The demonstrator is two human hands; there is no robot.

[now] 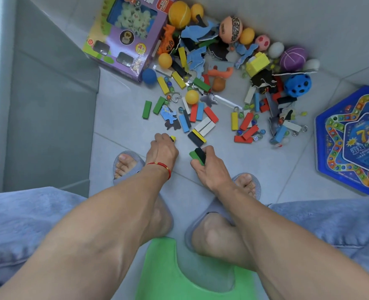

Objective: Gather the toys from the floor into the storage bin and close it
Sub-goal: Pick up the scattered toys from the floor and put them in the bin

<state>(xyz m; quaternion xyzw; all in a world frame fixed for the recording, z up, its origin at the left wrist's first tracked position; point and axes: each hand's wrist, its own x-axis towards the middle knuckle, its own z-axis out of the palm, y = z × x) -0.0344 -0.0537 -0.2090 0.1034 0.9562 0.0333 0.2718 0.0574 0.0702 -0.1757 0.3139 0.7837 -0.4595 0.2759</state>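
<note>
Both hands down on the floor just ahead of the slippers. Left hand (pixel 163 149) curled over a yellow block (pixel 173 138); right hand (pixel 208 164) pinching a green block (pixel 193 155) and black block (pixel 200 155) together. Best to keep stacking flat blocks into each fist before lifting. Toy pile (pixel 211 83) spreads beyond toward the far wall. Storage bin not in view.
</note>
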